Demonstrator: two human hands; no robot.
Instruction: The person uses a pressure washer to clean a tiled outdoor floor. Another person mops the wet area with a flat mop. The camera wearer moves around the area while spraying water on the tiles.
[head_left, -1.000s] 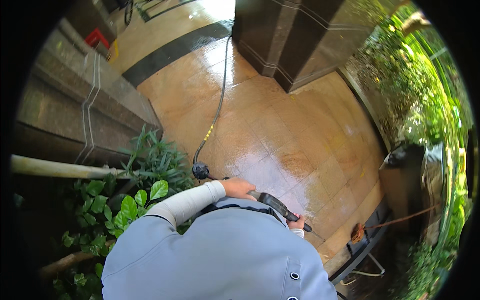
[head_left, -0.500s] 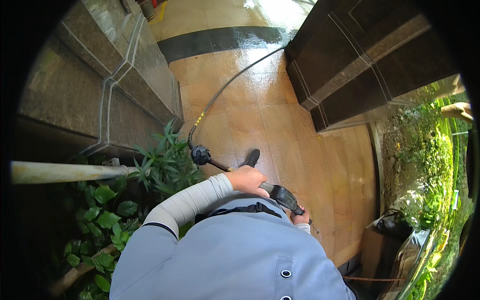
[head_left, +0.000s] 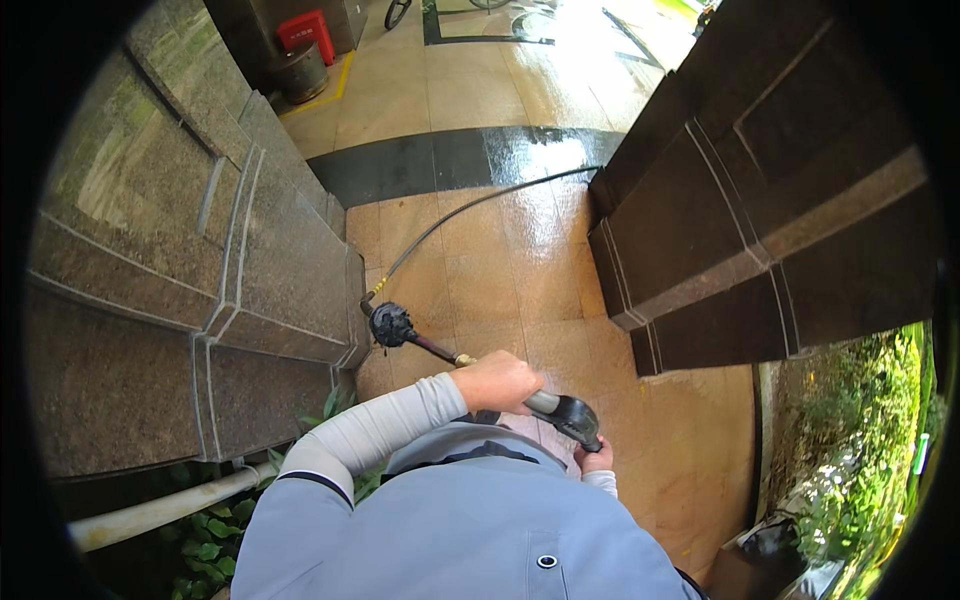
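Note:
My left hand (head_left: 497, 382) is wrapped round the grey barrel of a long spray gun (head_left: 573, 415), held across the front of my waist. My right hand (head_left: 595, 457) grips its black end, lower and to the right; part of that hand is hidden by the gun. Leftward from my left hand runs a thin dark tube to a lumpy black wrapped joint (head_left: 391, 325). Beside this joint a black hose (head_left: 450, 217) with yellow tape bands curves up and right, passing behind the right pillar.
Stone-clad pillars stand at left (head_left: 280, 265) and right (head_left: 700, 230). Wet tan tiles (head_left: 500, 270) lie between them, crossed by a dark strip (head_left: 400, 165). Farther off are a metal bin (head_left: 298, 75) and red box (head_left: 306, 35). Plants and a pale pipe (head_left: 170, 512) edge the left.
My view has shifted forward and tilted up, showing the bin, red box and more far floor. The pillars and the hose sit lower in the picture. Both hands keep their hold on the gun.

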